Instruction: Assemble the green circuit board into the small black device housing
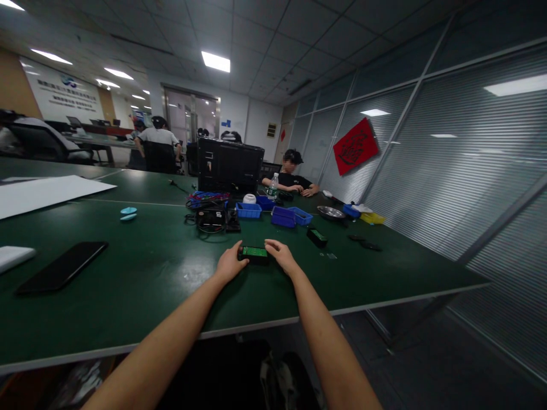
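Note:
A small black case with a green circuit board (255, 252) in its top rests on the green table in front of me. My left hand (231, 264) grips the case's left end, thumb along the near side and fingers at the far corner. At the opposite end, my right hand (281, 256) has its bent fingers and thumb against the right edge. The underside of the case is hidden. Another black case with a green board (317, 236) lies farther back to the right, with small clear pieces (331, 256) near it.
Beyond my hands are a black power adapter with cables (211, 218), blue bins (283, 216), a monitor (231, 165) and a bottle (273, 185). A metal dish (330, 213) stands right. A black phone-like slab (62, 266) lies left. A person (292, 173) sits across the table.

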A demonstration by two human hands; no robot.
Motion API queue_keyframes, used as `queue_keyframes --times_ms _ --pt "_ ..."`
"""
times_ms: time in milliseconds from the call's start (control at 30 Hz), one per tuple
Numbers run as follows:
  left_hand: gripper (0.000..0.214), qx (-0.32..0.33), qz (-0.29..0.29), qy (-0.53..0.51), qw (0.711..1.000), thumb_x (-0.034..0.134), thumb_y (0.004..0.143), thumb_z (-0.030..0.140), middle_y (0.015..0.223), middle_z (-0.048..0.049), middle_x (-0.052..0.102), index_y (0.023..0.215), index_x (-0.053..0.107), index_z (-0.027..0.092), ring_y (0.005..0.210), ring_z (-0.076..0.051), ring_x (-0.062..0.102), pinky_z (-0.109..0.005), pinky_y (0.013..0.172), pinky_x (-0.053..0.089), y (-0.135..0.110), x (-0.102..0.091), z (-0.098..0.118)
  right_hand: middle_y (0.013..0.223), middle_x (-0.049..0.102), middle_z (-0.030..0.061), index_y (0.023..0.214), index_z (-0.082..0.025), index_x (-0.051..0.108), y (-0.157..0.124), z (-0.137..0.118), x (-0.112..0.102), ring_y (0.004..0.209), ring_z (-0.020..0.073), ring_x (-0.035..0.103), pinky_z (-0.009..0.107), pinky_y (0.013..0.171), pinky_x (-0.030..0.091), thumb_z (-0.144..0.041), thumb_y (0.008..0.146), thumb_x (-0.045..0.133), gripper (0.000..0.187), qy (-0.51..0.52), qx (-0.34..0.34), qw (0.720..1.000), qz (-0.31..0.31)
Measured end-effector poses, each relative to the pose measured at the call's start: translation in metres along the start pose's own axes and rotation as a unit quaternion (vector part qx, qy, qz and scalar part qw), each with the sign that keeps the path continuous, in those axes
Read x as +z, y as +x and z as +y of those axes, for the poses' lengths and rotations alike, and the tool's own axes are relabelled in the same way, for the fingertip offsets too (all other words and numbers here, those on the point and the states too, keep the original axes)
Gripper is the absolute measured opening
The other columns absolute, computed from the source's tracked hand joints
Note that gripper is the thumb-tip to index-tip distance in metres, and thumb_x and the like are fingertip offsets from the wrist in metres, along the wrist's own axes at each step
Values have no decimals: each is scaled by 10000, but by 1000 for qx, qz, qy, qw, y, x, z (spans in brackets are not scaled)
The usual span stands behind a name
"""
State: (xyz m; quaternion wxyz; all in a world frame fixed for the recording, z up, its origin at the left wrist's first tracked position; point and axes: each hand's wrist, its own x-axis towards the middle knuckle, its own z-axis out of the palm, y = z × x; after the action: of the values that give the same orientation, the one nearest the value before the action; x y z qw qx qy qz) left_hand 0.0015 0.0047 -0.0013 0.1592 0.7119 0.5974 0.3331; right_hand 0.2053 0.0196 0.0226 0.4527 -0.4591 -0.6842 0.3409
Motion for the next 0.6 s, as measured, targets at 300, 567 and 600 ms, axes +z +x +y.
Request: queue_keyframes --times_ms 300,567,600 --pt "680 -6 1 -11 1000 597 695 306 1115 -49 595 1312 329 208 1023 -197 533 -292 876 382 -1 0 2 978 604 58 1035 -160 575 -4 -5 7 899 192 553 308 795 415 -338 586 701 499 -170 14 984 -55" --pt "634 -14 -8 -40 999 585 715 300 1140 -39 587 1295 342 220 1026 -172 535 -275 879 383 -1 -3 2 984 610 98 1002 -163 585 4 11 -1 888 207 559 288 739 406 -545 748 475 472 -260 87 959 75" --pt "631 -15 -10 -42 999 584 715 302 1139 -39 587 1293 345 220 1027 -173 535 -276 878 383 -1 -3 2 976 613 106 974 -163 601 4 10 -1 895 211 558 292 744 401 -552 787 403 475 -269 95 955 77"
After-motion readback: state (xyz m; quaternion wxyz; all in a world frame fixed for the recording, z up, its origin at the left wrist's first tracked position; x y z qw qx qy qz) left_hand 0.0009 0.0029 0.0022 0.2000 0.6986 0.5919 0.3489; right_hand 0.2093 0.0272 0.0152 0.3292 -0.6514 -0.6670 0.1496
